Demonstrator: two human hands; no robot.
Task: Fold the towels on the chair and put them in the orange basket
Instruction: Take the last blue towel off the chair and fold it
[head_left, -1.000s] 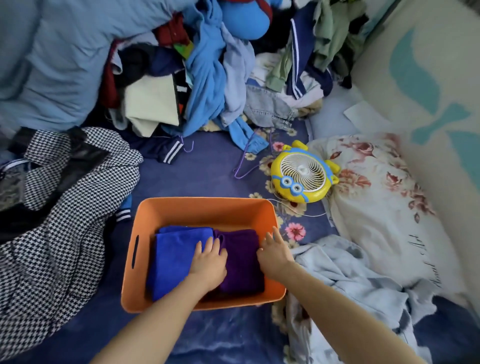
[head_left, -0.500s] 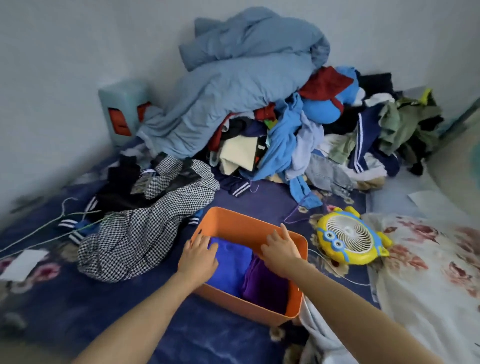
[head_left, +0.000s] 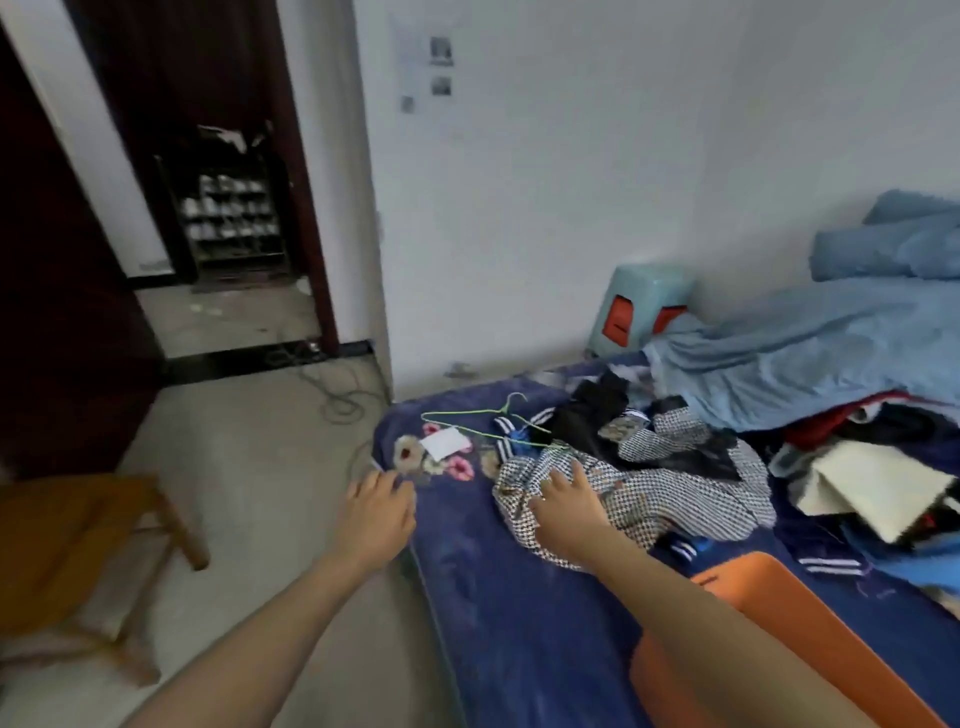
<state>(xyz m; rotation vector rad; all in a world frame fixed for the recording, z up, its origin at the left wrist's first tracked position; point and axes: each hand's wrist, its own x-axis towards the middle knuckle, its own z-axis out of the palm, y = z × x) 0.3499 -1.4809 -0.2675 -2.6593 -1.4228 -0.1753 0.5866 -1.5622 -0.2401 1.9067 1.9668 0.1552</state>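
since half a second ago both hands have left the basket (head_left: 789, 597) and the view has swung left. left hand (head_left: 376, 514) and right hand (head_left: 569, 506) hover spread and empty over the bed (head_left: 498, 597). chair (head_left: 67, 540) looks bare in the blur; no towels visible. next, likely, reach toward it across the floor (head_left: 249, 441).
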